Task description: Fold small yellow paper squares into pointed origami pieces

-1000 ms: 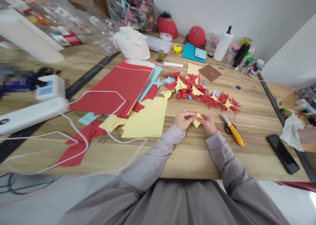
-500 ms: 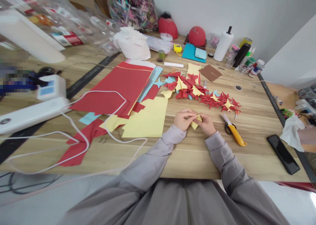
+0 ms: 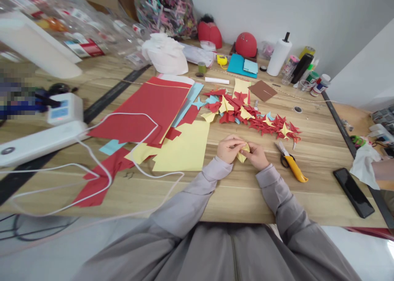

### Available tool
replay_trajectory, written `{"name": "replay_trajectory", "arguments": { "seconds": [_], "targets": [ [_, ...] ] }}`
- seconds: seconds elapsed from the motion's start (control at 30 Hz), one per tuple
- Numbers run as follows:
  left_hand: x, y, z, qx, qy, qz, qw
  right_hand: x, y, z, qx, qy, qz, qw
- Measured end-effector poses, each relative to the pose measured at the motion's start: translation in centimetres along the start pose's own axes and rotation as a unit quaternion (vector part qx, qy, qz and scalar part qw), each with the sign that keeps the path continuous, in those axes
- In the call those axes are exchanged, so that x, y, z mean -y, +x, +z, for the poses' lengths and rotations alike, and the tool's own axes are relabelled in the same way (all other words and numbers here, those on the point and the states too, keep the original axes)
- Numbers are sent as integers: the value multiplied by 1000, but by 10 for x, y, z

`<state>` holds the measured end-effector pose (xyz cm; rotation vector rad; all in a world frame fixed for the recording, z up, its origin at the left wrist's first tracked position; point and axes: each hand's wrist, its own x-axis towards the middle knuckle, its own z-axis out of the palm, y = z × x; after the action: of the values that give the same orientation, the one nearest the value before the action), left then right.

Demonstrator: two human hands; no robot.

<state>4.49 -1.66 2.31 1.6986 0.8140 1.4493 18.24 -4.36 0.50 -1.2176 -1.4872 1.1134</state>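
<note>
Between my two hands is a small folded piece of yellow paper (image 3: 242, 157), its pointed end toward me. My left hand (image 3: 229, 148) pinches it from the left, and my right hand (image 3: 256, 155) grips its right side. The fingers partly cover the folds. Just beyond my hands lies a pile of folded paper stars (image 3: 237, 108), mostly red with some yellow and blue. Scissors (image 3: 281, 148) and a yellow-handled utility knife (image 3: 296, 169) lie close together to the right of my right hand.
Left of my hands are yellow sheets (image 3: 184, 149), red sheets (image 3: 147, 104) and a looping white cable (image 3: 156, 176). A black phone (image 3: 353, 192) lies at the right edge. Farther back stand a tissue pack (image 3: 166, 55), a yellow tape measure (image 3: 221, 60) and a white roll (image 3: 278, 58).
My right fingers have shifted slightly on the yellow paper, and its lower tip has turned a little. Both hands stay in about the same place.
</note>
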Motion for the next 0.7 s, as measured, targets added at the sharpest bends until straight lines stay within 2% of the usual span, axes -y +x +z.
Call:
{"name": "replay_trajectory", "arguments": {
  "seconds": [0.2,0.33,0.43,0.57,0.7],
  "targets": [
    [-2,1,-2,5,6,14,1000,-3,0,1,10,0,4,1000],
    [-5,1,-3,-7,15,4,1000,1,1,2,-18,31,28,999],
    [-4,2,-4,-3,-20,-41,999,7,1,1,-56,85,59,993],
    [4,0,0,40,-81,-129,987,11,1,-1,-100,148,71,981],
    [11,-1,4,48,-111,-145,982,10,2,-2,-108,175,67,976]
  ]
}}
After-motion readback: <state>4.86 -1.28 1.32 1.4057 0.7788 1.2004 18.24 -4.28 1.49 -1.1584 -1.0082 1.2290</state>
